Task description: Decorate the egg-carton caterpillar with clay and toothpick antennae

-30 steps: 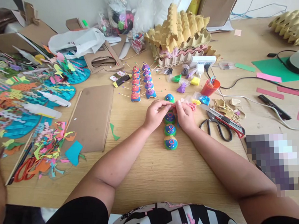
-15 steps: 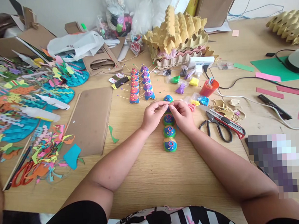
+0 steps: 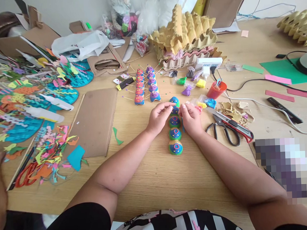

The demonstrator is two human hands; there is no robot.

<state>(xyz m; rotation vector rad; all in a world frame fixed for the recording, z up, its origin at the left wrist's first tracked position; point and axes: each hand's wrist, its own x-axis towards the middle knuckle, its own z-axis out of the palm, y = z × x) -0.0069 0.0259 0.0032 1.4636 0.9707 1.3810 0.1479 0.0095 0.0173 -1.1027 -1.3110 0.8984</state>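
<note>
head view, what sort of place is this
Probably a craft workspace: the wooden table holds a row of decorated blue-and-green domes, a heap of colourful scraps and stacked egg trays.

A single head-worn camera supplies the view; it looks from above the near side of the table [image 3: 151, 189], facing forward and steeply down; the wearer's patterned top [image 3: 178, 222] enters at the bottom edge, close to the lens; the forearms [image 3: 127, 156] run up-frame; the left hand [image 3: 160, 118] and right hand [image 3: 191, 118] sit near centre, at middle range; the wide field extends to the wall [image 3: 88, 9] beyond.
</note>
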